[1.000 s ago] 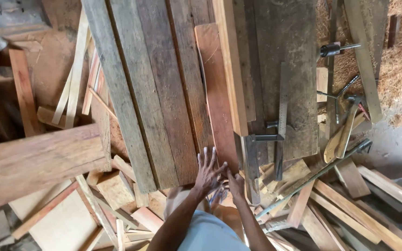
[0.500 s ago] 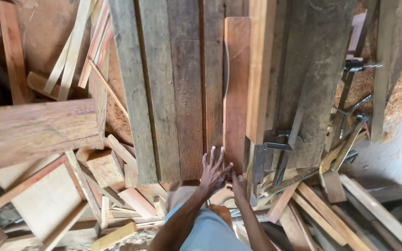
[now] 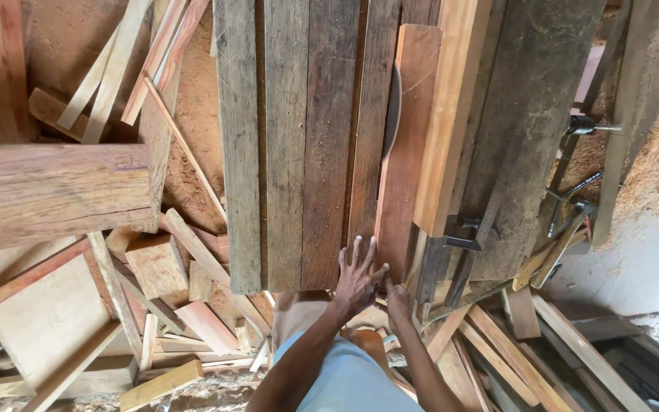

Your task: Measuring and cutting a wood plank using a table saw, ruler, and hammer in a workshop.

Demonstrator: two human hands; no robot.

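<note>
At the reddish plank's (image 3: 408, 152) near end, both hands (image 3: 375, 286) press.

Rough plank saw bench (image 3: 299, 152) seen from above.
A reddish board (image 3: 406, 152) and a pale fence strip (image 3: 451, 114) are laid lengthwise on its weathered grey planks.

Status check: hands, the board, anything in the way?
Left hand flat, fingers spread, on reddish board. Right hand at its near end. Saw blade beside it.
</note>
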